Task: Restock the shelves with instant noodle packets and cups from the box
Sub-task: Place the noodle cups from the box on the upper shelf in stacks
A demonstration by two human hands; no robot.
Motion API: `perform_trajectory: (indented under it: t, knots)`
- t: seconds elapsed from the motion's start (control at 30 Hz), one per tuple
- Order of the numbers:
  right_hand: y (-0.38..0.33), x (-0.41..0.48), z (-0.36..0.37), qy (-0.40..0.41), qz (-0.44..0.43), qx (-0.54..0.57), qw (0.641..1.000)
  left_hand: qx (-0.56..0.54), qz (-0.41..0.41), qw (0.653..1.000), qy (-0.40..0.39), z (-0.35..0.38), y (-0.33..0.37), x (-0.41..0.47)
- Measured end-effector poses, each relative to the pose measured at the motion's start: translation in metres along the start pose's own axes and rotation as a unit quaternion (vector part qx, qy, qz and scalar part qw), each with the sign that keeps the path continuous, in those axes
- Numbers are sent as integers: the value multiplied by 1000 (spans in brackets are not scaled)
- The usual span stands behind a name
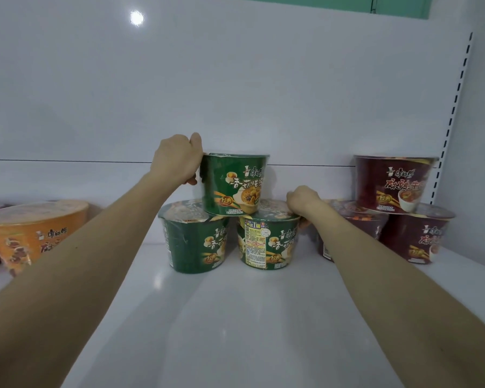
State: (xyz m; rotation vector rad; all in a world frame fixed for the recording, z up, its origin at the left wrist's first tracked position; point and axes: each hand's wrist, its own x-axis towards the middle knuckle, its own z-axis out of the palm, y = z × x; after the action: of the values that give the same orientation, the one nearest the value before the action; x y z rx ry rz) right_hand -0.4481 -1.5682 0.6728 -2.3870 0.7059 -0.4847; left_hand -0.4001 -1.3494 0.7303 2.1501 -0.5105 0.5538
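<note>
Near part of the shelf (pixel 235 317) is bare, with both forearms reaching in over it.

Mid-depth there's a green pyramid. The left base cup (pixel 193 242) and right base cup (pixel 269 242) stand side by side; can't tell if the rims touch. The top cup (pixel 235 183) straddles both lids.

Right hand (pixel 301 201) curls over the right base cup's right rim, thumb under the lip. I read that as pinning the base so it doesn't spread under load.

Left hand (pixel 177 161) wraps the top cup's left wall, thumb up at the rim. It's probably seating or squaring the cup, label facing out. The cup looks upright, so placement seems nearly done.

Far left is an orange cup (pixel 31 231). To the right, slightly farther, the maroon stack (pixel 395 183) is also two plus one, so that's likely the template.

Behind it all is the back panel (pixel 235 93). Box not in frame.
</note>
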Motion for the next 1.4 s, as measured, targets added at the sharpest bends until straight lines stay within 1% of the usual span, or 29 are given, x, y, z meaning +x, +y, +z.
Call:
perform_trajectory:
  t: [0.1,0.17,0.23,0.33,0.5,0.6,0.7,0.8,0.87,0.93,0.97,1.03,1.1,1.17,1.2,1.23,1.37,1.4]
  knots:
    - [-3,-6,-10,31,-20,-9,999,106,72,989,72,-8,-3,-12]
    - [-4,-11,-17,57,-37,-20,997,185,121,968,122,-14,-1,-26]
    - [-5,-17,-22,72,-54,-31,995,240,172,945,142,-20,2,-45]
    - [-8,-31,-27,93,-76,-42,992,291,227,922,113,-23,8,-77]
    - [-18,-72,-39,143,-120,-55,981,326,301,896,15,-12,18,-131]
    - [-17,-102,-50,173,-154,-68,970,328,353,876,-3,-1,25,-157]
    - [-10,-136,-66,200,-182,-78,960,304,398,865,-24,8,40,-180]
    - [2,-167,-85,225,-193,-77,952,265,435,860,-24,15,61,-203]
    - [14,-188,-97,242,-194,-82,947,245,471,847,-28,18,76,-221]
    - [30,-211,-110,252,-189,-87,945,199,508,838,-2,25,91,-238]
    - [39,-223,-116,257,-186,-89,944,191,514,837,-2,28,100,-248]
    - [61,-250,-129,267,-177,-94,943,187,539,820,-47,35,118,-277]
    - [86,-277,-141,268,-169,-105,943,164,532,828,-68,55,129,-309]
    - [114,-304,-150,261,-153,-110,947,102,546,828,-78,63,141,-340]
    - [128,-318,-153,257,-142,-110,949,85,541,830,-104,63,146,-356]
    - [143,-330,-156,254,-133,-112,951,82,539,830,-119,70,150,-372]
    - [202,-376,-155,231,-84,-120,962,77,508,825,-237,106,147,-442]
    - [217,-386,-151,224,-73,-122,964,80,503,823,-252,111,145,-458]
